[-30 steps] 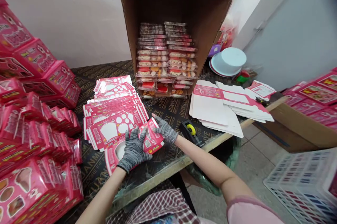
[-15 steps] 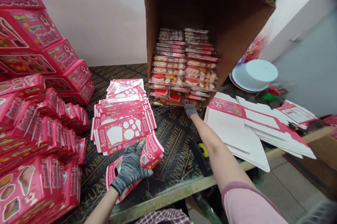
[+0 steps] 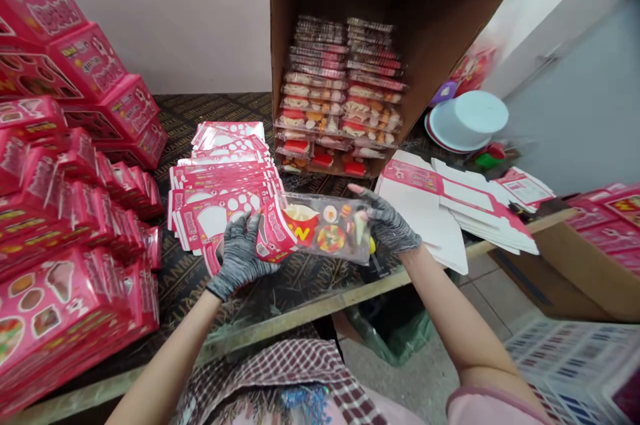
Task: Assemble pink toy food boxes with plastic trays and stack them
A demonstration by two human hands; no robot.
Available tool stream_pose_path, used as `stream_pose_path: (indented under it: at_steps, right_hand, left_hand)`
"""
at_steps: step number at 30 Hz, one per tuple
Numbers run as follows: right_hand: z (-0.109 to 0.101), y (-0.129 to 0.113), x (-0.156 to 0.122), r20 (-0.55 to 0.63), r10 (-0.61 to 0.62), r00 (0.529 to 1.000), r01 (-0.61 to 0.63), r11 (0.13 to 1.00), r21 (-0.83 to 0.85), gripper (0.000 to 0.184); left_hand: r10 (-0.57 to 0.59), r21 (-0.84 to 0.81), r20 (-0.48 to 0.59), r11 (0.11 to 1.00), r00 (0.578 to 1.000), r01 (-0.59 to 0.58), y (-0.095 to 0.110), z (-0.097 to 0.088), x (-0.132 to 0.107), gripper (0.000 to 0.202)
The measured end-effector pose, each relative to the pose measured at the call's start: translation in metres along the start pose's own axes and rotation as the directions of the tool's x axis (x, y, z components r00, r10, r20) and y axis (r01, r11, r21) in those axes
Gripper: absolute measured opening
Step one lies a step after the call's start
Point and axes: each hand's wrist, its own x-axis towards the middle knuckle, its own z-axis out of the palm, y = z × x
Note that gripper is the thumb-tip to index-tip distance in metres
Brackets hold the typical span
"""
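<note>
Gloved in grey, my left hand (image 3: 243, 255) grips a pink printed cardboard box (image 3: 275, 230) with cut-out windows. My right hand (image 3: 393, 220), also in a grey glove, holds the right end of a clear plastic pack of toy food (image 3: 333, 228). A red fries carton and small round pieces show through the plastic. The pack's left end meets the open end of the pink box; how far it reaches inside is hard to tell. Behind my left hand lies a pile of flat pink boxes (image 3: 225, 175).
A large brown carton (image 3: 430, 58) stands open at the back with stacked clear packs (image 3: 317, 102). Filled pink boxes (image 3: 65, 285) rise on the left. White-backed card sheets (image 3: 420, 212), pale blue basins (image 3: 470, 120) and the table's wooden edge (image 3: 325, 308) lie to the right and front.
My right hand has come back from the bottom front of the brown carton with a clear pack. The pink box in my left hand is raised and turned towards the pack.
</note>
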Motion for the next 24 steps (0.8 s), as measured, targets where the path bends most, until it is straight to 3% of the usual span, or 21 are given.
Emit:
stream_pose_path:
  at_steps: [2,4,7,11,14,16,21,24]
  right_hand:
    - [0.01,0.001,-0.016,0.171,0.085,0.982,-0.087,0.996,0.004,0.068]
    - [0.016,0.005,-0.024,0.306,0.162,0.938,-0.128,0.983,-0.129,0.066]
    - [0.032,0.015,-0.032,0.419,0.191,0.888,-0.066,0.953,-0.294,0.068]
    - [0.067,0.029,-0.053,0.458,0.04,0.888,0.09,0.962,-0.259,0.066]
    - [0.088,0.04,-0.068,0.434,-0.038,0.9,0.161,0.955,-0.249,0.051]
    - [0.096,0.045,-0.07,0.444,-0.056,0.894,0.177,0.956,-0.236,0.039]
    - [0.096,0.053,-0.053,0.613,0.03,0.789,0.036,0.995,-0.095,0.036]
    - [0.078,0.051,-0.045,0.622,0.095,0.777,-0.044,0.994,-0.097,0.036]
  left_hand:
    - [0.066,0.051,0.033,0.996,0.997,-0.068,0.004,-0.013,-0.004,0.124]
    - [0.136,0.098,0.089,0.985,0.987,-0.144,0.01,-0.025,-0.009,0.119]
    - [0.246,0.124,0.169,0.956,0.955,-0.268,0.019,-0.036,-0.014,0.117]
    - [0.309,0.129,0.211,0.931,0.927,-0.34,0.025,-0.048,-0.012,0.109]
    - [0.319,0.121,0.267,0.925,0.91,-0.359,0.025,-0.058,-0.007,0.097]
    - [0.363,0.096,0.326,0.906,0.873,-0.412,0.029,-0.063,-0.008,0.084]
    - [0.532,-0.012,0.403,0.816,0.745,-0.578,0.049,-0.06,-0.022,0.07]
    - [0.543,-0.011,0.407,0.807,0.734,-0.59,0.049,-0.06,-0.029,0.068]
